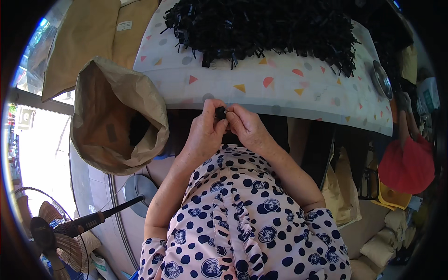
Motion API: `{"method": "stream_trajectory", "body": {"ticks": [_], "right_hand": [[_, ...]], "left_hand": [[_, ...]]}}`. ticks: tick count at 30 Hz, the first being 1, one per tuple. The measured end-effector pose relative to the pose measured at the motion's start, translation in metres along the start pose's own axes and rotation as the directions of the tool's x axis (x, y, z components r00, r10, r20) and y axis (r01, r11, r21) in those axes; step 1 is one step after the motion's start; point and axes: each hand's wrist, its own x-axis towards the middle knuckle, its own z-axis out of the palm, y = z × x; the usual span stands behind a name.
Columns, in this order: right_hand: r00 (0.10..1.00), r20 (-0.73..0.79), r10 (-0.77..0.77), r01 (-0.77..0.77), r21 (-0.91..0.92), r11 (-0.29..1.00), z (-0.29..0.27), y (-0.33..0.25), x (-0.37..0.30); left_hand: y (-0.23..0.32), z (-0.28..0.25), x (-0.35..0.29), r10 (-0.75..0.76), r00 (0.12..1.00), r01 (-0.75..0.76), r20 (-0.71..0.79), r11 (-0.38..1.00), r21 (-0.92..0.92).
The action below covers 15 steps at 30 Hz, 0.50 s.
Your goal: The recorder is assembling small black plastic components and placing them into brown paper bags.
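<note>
Polka-dot sleeves fill the six o'clock edge. Both hands meet at centre: the left hand and right hand each close their grip on one small black part, pinched between the fingertips at the counter edge. At twelve o'clock lies a heap of black parts; at nine o'clock gapes an open paper sack.

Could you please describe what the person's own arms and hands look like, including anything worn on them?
Both forearms are bare. The left hand and right hand wear no gloves, and no rings or watch can be made out. Short sleeves end near the elbows: white fabric with dark navy dots and round printed emblems.
</note>
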Motion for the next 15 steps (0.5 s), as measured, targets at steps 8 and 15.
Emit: {"method": "stream_trajectory", "body": {"ticks": [8, 15], "right_hand": [[0.988, -0.044, -0.147, 0.145, -0.047, 0.988, 0.028, -0.004, 0.027], [0.934, -0.264, -0.241, 0.033, -0.607, 0.794, -0.043, 0.009, 0.092]], "left_hand": [[-0.01, -0.023, -0.004, 0.117, 0.969, -0.058, -0.219, 0.965, 0.257], [-0.031, -0.137, -0.017, 0.173, 0.779, 0.045, -0.602, 0.943, 0.328]]}}
